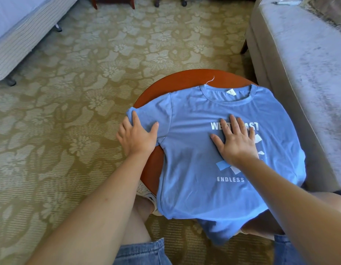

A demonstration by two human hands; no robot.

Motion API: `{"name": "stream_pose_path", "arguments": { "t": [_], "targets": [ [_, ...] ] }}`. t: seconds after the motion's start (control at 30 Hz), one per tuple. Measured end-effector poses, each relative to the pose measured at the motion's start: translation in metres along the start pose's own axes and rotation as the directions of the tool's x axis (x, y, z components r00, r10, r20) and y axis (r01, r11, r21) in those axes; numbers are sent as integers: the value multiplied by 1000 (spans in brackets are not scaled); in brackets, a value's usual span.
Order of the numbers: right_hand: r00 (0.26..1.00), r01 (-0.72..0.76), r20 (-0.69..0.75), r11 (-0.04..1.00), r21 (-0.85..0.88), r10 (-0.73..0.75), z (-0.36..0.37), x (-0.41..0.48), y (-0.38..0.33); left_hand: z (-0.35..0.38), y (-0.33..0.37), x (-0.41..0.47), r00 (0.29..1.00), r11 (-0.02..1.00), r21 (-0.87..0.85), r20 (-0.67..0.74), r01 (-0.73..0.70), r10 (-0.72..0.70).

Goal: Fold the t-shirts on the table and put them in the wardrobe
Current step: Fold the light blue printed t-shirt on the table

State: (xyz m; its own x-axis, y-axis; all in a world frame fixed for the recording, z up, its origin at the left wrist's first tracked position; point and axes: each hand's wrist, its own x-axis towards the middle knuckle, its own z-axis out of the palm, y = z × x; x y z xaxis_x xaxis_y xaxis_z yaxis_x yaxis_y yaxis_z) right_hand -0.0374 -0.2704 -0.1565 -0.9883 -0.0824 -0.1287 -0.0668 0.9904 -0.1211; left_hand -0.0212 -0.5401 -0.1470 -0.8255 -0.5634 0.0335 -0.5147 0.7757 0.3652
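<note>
Barely begun: t-shirt [194, 165] flat, unfolded on desk [185, 77], left hand [137, 136] fingers [135, 119] spread on sleeve [152, 113], right hand [236, 142] splayed on chest; folding and wardrobe to come.

Views: one. Head camera, worn, wide-angle. Faces forward and steeply down, from above the person's own knees [143, 209].

Near field: forearms [93, 207] enter from the bottom edge. Left hand [137, 136] and right hand [236, 144] lie on the t-shirt [194, 169] over the table [177, 79], close under the camera, right of centre.

Far field: carpet [70, 92], bed [16, 35] at top left, sofa [299, 73] at right, both cut by the frame.
</note>
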Motion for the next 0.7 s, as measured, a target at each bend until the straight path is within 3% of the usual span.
{"name": "stream_pose_path", "arguments": {
  "t": [0.33, 0.57, 0.7],
  "targets": [
    [998, 30, 60, 998, -58, -27, -4, 2, -24, -28, -18, 24, 997, 963, -269, 62, -19, 37],
    [991, 106, 91, 994, -39, -103, 1, 12, -104, -72, -35, 49, 990, 973, -224, 118, -51, 80],
    [982, 138, 134, 990, -15, -134, -1, 12, -115, -83, -22, 49, 980, 974, -170, 105, -150, 170]
  ]
}}
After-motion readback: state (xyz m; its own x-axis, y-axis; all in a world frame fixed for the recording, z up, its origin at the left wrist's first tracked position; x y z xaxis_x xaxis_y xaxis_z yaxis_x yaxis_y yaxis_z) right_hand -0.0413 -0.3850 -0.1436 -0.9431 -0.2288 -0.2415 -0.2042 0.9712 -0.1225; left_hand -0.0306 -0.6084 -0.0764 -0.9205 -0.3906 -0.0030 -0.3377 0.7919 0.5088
